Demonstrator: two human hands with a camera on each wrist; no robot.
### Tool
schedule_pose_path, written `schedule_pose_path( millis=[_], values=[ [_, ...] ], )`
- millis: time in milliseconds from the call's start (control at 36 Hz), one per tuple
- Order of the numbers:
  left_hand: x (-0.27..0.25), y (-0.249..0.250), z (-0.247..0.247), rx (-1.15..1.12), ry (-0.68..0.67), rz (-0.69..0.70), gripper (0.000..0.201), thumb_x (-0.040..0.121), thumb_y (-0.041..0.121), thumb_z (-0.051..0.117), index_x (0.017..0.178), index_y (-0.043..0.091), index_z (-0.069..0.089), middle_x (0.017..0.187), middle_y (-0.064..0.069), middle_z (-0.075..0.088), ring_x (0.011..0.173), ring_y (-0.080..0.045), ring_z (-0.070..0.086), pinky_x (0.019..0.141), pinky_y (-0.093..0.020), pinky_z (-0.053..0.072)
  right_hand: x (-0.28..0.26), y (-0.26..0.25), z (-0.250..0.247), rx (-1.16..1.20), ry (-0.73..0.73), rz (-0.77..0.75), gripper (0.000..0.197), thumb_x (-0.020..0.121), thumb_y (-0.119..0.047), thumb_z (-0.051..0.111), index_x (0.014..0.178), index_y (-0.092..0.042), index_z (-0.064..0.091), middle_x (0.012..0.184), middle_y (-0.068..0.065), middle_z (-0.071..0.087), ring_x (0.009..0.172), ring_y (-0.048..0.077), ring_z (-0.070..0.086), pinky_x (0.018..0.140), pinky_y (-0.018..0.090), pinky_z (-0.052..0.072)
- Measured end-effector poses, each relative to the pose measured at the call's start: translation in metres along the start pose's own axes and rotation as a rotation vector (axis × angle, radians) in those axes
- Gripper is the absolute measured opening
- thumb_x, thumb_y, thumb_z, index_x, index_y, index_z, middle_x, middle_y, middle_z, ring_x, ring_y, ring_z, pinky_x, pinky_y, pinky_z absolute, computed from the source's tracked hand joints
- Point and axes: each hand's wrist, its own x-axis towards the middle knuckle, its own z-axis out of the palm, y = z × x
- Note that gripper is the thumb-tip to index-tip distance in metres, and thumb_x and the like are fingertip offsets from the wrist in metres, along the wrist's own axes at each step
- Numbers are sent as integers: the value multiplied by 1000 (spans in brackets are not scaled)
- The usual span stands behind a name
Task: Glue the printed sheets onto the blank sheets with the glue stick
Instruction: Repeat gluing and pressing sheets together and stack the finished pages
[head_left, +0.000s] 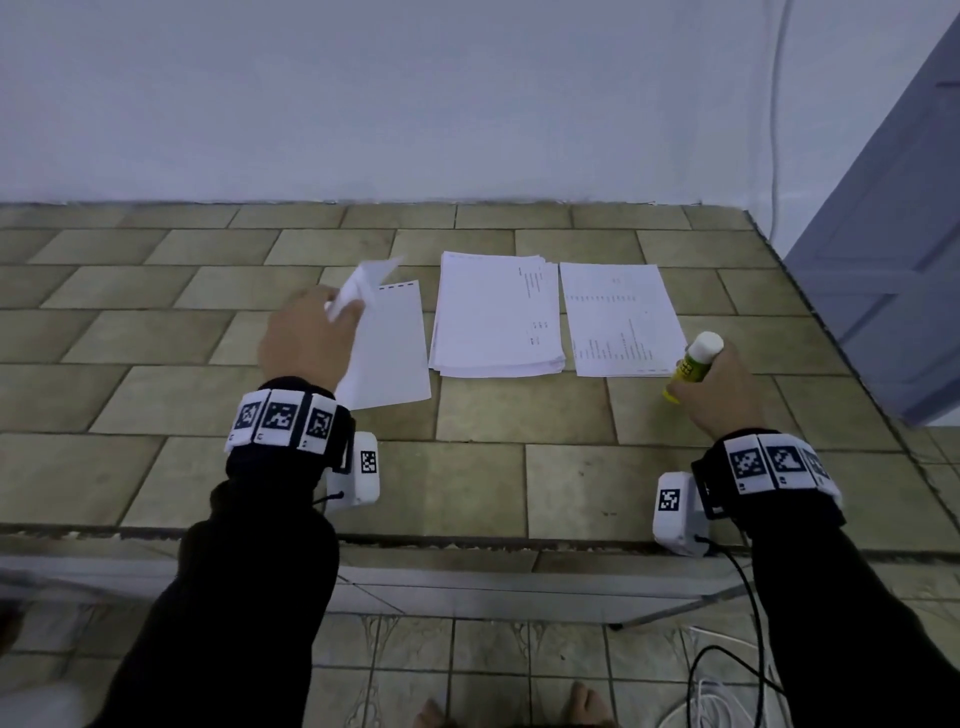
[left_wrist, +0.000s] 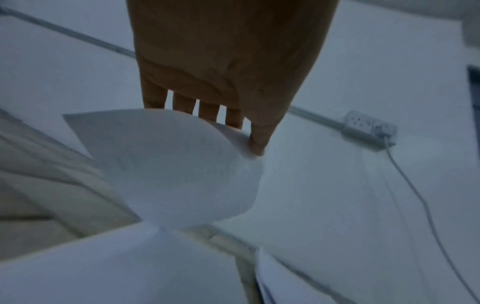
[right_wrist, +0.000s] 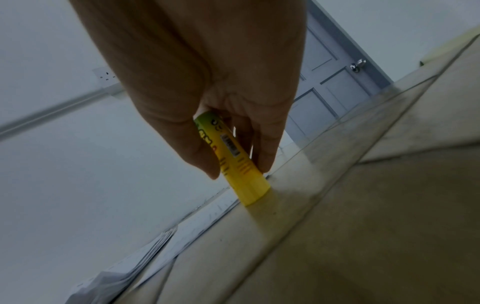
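At the right of the head view, the right hand (head_left: 719, 392) grips the capped yellow glue stick (head_left: 691, 364), base on the tiled counter (head_left: 467, 467) beside a printed sheet (head_left: 621, 319). At centre left, the left hand (head_left: 306, 338) pinches a curled sheet (head_left: 358, 288) above a blank sheet (head_left: 392, 353). Only the left wrist view shows a wall socket (left_wrist: 370, 125); only the right wrist view, a door knob (right_wrist: 358, 64).

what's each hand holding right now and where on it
The left hand pinches a curled sheet by its edge. The right hand grips the glue stick around its yellow barrel.
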Motion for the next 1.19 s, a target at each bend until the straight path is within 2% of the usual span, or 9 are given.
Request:
schedule_pose_path(
  millis=[139, 278, 361, 472, 611, 805, 1000, 1083, 1194],
  values=[
    [-13, 19, -17, -237, 90, 208, 35, 98, 38, 55, 120, 12, 62, 121, -8, 62, 104, -23, 56, 79, -31, 37, 2, 1, 3, -34, -35, -14, 46, 88, -4, 63, 130, -6, 45, 122, 17, 57, 108, 33, 54, 81, 34, 39],
    [-38, 21, 7, -271, -295, 544, 53, 90, 62, 51, 135, 34, 56, 146, 5, 49, 134, -15, 43, 111, -41, 36, 2, -1, 5, -84, -82, -70, 47, 87, -6, 65, 131, -7, 47, 121, 17, 59, 108, 32, 56, 80, 31, 38],
    [-58, 23, 22, -176, -537, 704, 66, 83, 73, 39, 136, 37, 54, 153, 5, 41, 142, -12, 32, 116, -37, 28, 3, -2, 6, -68, -102, -84, 46, 87, -5, 65, 129, -7, 48, 121, 15, 59, 108, 31, 56, 81, 32, 40],
    [-84, 23, 34, -7, -663, 852, 72, 81, 77, 35, 135, 34, 57, 154, 1, 40, 144, -12, 31, 117, -31, 25, 3, -3, 6, -63, -107, -92, 44, 85, -6, 66, 126, -8, 51, 122, 14, 60, 110, 31, 56, 84, 32, 41],
    [-94, 14, 38, 201, -787, 871, 52, 90, 44, 61, 141, 40, 48, 162, 4, 23, 151, -13, 10, 123, -34, 10, 4, -3, 5, -54, -124, -114, 41, 86, -6, 67, 124, -7, 51, 120, 13, 61, 107, 29, 57, 85, 33, 43],
    [-95, 0, 36, 128, -792, 821, 53, 88, 27, 63, 137, 42, 51, 165, 3, 8, 151, -11, 1, 123, -30, 6, 1, -6, 8, -103, -170, -172, 43, 87, -9, 67, 127, -9, 52, 121, 10, 61, 106, 26, 58, 83, 30, 41],
    [-99, 1, 29, 46, -590, 562, 87, 80, 74, 23, 152, 26, 31, 164, 2, 12, 150, -16, 14, 122, -38, 19, -13, -26, 6, -154, -318, -358, 24, 88, -18, 69, 107, -16, 56, 96, -4, 62, 88, 16, 61, 70, 19, 42],
    [-102, 3, 33, 161, -639, 418, 82, 94, 69, 32, 157, 20, 15, 166, 1, 1, 152, -16, 2, 123, -38, 10, -22, -38, 8, -134, -387, -429, 24, 86, -22, 72, 104, -21, 57, 91, -9, 60, 78, 0, 57, 59, 5, 39],
    [-107, 4, 38, 318, -697, 377, 78, 98, 63, 29, 158, 21, 1, 165, 0, -11, 151, -16, -11, 123, -42, 2, -28, -53, 17, -75, -410, -494, 25, 84, -26, 74, 106, -25, 62, 97, -7, 63, 78, 0, 56, 58, 8, 39]
  ],
)
